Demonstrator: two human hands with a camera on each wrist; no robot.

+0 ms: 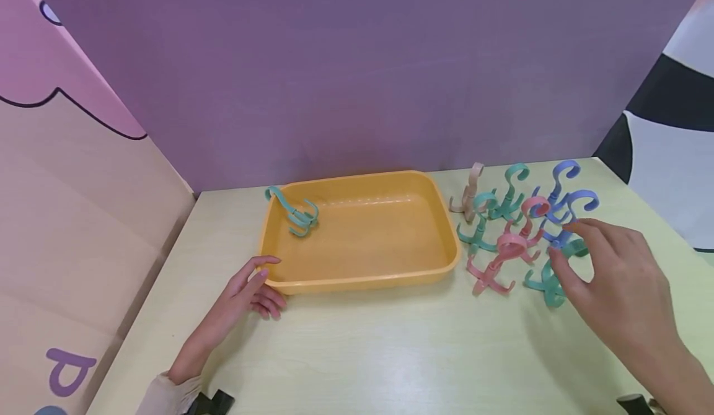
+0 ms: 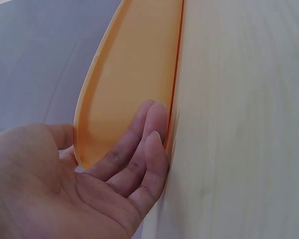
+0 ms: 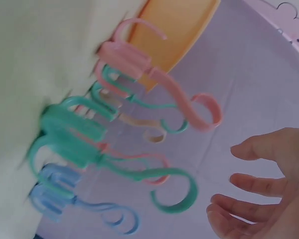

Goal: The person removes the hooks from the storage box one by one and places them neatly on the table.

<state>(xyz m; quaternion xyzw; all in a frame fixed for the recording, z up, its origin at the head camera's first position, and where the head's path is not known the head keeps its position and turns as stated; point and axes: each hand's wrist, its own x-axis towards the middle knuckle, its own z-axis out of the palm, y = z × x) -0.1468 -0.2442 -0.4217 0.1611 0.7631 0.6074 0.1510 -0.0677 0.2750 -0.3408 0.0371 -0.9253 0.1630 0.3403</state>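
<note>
My left hand [image 1: 245, 291] holds the near left corner of a yellow-orange tray [image 1: 362, 283], some digits over the rim and the others outside it; the left wrist view shows them against the tray's outer wall [image 2: 129, 74]. Inside, a green multi-pronged hook [image 1: 301, 217] leans on the left rim. My right hand [image 1: 625, 279] hovers by the group of standing hooks, thumb and fingers apart. Nearest it are a green hook [image 1: 549, 282], partly hidden by the hand, and a blue hook [image 1: 559, 236]. The right wrist view shows a gap between the fingers and the green hook [image 3: 139, 174].
Right of the tray stand two pink hooks [image 1: 491, 272], more green hooks [image 1: 507, 204], another blue hook [image 1: 558, 192] and a beige hook [image 1: 471, 192], close together. A purple panel [image 1: 357, 80] rises behind the pale table [image 1: 379, 353]; printed panels flank both sides.
</note>
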